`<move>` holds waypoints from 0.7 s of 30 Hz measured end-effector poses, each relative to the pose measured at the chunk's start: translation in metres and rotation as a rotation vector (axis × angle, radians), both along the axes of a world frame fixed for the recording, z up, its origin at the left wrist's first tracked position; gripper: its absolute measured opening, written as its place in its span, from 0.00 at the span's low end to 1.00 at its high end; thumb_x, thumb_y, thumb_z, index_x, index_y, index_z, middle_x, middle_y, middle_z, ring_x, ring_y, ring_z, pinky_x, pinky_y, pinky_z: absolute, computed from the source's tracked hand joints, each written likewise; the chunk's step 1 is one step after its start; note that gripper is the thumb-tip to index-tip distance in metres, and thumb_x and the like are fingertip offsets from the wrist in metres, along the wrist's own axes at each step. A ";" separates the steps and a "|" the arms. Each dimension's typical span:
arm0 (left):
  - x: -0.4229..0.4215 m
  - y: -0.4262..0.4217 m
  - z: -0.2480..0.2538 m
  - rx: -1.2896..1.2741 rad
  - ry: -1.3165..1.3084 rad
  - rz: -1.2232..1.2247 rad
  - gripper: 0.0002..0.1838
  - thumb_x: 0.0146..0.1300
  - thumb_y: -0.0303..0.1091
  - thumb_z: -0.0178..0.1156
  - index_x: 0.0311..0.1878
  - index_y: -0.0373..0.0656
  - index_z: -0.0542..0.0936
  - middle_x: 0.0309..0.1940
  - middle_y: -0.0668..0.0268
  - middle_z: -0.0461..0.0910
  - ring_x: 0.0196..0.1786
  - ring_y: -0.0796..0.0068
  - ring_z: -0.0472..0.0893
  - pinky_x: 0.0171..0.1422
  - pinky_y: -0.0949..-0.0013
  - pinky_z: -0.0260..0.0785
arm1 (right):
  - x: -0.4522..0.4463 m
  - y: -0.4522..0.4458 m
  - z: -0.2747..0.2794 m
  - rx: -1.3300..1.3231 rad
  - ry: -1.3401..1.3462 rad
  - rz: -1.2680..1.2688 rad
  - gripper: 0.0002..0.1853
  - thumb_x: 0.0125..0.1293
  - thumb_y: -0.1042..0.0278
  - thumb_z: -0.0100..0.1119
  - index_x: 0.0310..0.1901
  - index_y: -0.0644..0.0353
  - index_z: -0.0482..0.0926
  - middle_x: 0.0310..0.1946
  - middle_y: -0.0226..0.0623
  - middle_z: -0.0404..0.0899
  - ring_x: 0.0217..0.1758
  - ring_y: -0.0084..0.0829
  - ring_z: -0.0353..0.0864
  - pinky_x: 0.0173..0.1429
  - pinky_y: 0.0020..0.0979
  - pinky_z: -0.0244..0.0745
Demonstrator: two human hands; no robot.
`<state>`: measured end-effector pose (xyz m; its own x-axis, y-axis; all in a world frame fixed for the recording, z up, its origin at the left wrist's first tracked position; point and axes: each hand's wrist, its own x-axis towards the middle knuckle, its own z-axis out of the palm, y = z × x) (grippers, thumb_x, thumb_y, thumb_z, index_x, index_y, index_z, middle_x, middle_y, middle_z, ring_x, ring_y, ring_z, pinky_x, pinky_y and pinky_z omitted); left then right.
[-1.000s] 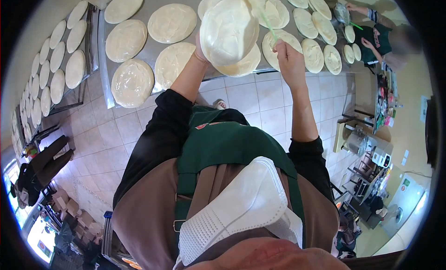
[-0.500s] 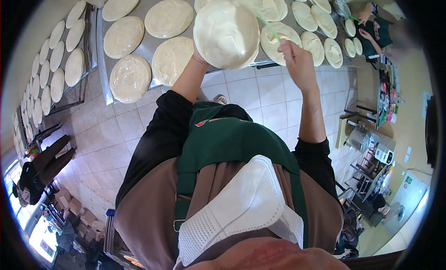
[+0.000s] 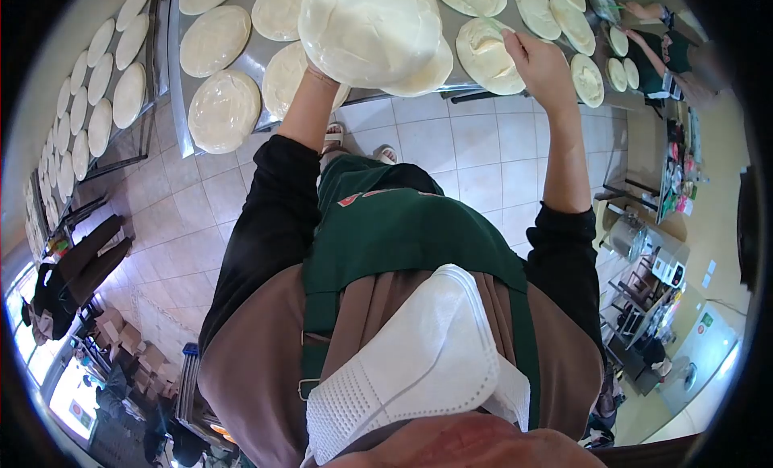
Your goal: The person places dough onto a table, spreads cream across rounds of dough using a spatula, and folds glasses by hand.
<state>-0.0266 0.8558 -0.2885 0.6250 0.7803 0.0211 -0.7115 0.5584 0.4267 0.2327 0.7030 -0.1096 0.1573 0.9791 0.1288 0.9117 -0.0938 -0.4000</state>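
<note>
A round pale disc [image 3: 370, 33] with a glossy cream-like coating is held up above the table by my left hand [image 3: 320, 72]. Most of that hand is hidden beneath the disc; only the wrist side shows. My right hand [image 3: 541, 65] is closed around a thin pale-green tool [image 3: 488, 22], whose far end is blurred, so its kind is unclear. The tool lies over another disc [image 3: 491, 59] bearing a raised lump of cream. Partly under the held disc, a further coated disc [image 3: 427, 72] rests at the table edge.
Coated discs [image 3: 224, 112] cover the plastic-sheeted metal table [image 3: 179, 81], and more lie on a side table [image 3: 98, 131] at left. At far right, a co-worker [image 3: 656, 57] stands by the table. Another person [image 3: 68, 279] is at lower left. Tiled floor [image 3: 435, 150] lies below.
My left hand has moved the disc up and left, closer to the camera. My right hand has shifted up and right with the green tool, which now lies over the right-hand disc.
</note>
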 end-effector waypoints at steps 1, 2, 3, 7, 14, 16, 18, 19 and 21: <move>-0.002 0.003 -0.002 0.036 0.088 0.079 0.34 0.67 0.60 0.42 0.69 0.48 0.61 0.65 0.57 0.68 0.63 0.57 0.71 0.65 0.49 0.68 | 0.000 0.000 0.000 0.000 0.001 0.005 0.23 0.69 0.51 0.50 0.27 0.65 0.77 0.22 0.50 0.75 0.26 0.54 0.73 0.31 0.44 0.67; -0.005 0.004 -0.004 0.036 0.089 0.084 0.34 0.67 0.60 0.42 0.69 0.48 0.61 0.65 0.57 0.68 0.63 0.57 0.71 0.65 0.49 0.68 | 0.001 0.000 0.000 -0.027 -0.034 0.035 0.24 0.69 0.50 0.49 0.28 0.65 0.77 0.23 0.50 0.76 0.26 0.53 0.73 0.31 0.44 0.67; -0.006 0.011 -0.005 0.036 0.079 0.092 0.34 0.67 0.60 0.42 0.69 0.48 0.62 0.65 0.57 0.68 0.63 0.57 0.71 0.66 0.49 0.68 | 0.002 -0.001 0.001 -0.054 -0.069 0.064 0.24 0.69 0.49 0.49 0.28 0.65 0.78 0.23 0.50 0.76 0.27 0.53 0.74 0.32 0.44 0.67; -0.018 0.029 -0.001 0.046 0.028 0.123 0.34 0.67 0.60 0.42 0.69 0.48 0.62 0.65 0.57 0.68 0.64 0.57 0.71 0.66 0.49 0.67 | 0.002 -0.012 0.008 -0.174 -0.067 0.037 0.23 0.68 0.51 0.51 0.30 0.66 0.79 0.23 0.50 0.77 0.26 0.52 0.73 0.32 0.41 0.68; -0.030 0.060 0.006 0.051 -0.072 0.190 0.34 0.67 0.60 0.42 0.69 0.48 0.62 0.64 0.58 0.68 0.64 0.56 0.70 0.67 0.47 0.65 | -0.009 0.011 -0.001 -0.091 0.209 -0.064 0.22 0.69 0.51 0.52 0.33 0.68 0.78 0.20 0.48 0.74 0.21 0.39 0.69 0.31 0.35 0.67; -0.033 0.070 0.000 0.043 -0.093 0.205 0.33 0.67 0.60 0.42 0.69 0.48 0.62 0.64 0.58 0.68 0.64 0.56 0.70 0.67 0.47 0.65 | -0.022 0.033 -0.010 0.017 0.256 -0.036 0.22 0.69 0.51 0.52 0.34 0.68 0.78 0.20 0.47 0.74 0.21 0.37 0.67 0.31 0.34 0.67; -0.045 0.069 0.000 0.035 -0.113 0.219 0.33 0.67 0.60 0.42 0.69 0.48 0.63 0.64 0.58 0.68 0.65 0.56 0.70 0.68 0.47 0.64 | -0.034 0.056 -0.021 0.057 0.267 -0.029 0.21 0.69 0.53 0.52 0.35 0.68 0.78 0.19 0.46 0.73 0.20 0.35 0.66 0.30 0.33 0.67; -0.049 0.072 -0.001 0.031 -0.123 0.227 0.33 0.67 0.60 0.42 0.69 0.48 0.63 0.64 0.58 0.69 0.65 0.56 0.70 0.68 0.47 0.64 | -0.041 0.067 -0.024 0.053 0.269 -0.026 0.21 0.69 0.53 0.52 0.35 0.68 0.78 0.19 0.46 0.73 0.20 0.35 0.66 0.30 0.33 0.67; -0.051 0.080 -0.005 0.024 -0.142 0.246 0.33 0.68 0.60 0.42 0.69 0.48 0.63 0.64 0.58 0.69 0.65 0.55 0.70 0.68 0.46 0.63 | -0.052 0.086 -0.027 0.020 0.230 -0.008 0.20 0.69 0.54 0.53 0.34 0.67 0.79 0.18 0.47 0.72 0.19 0.34 0.65 0.29 0.33 0.67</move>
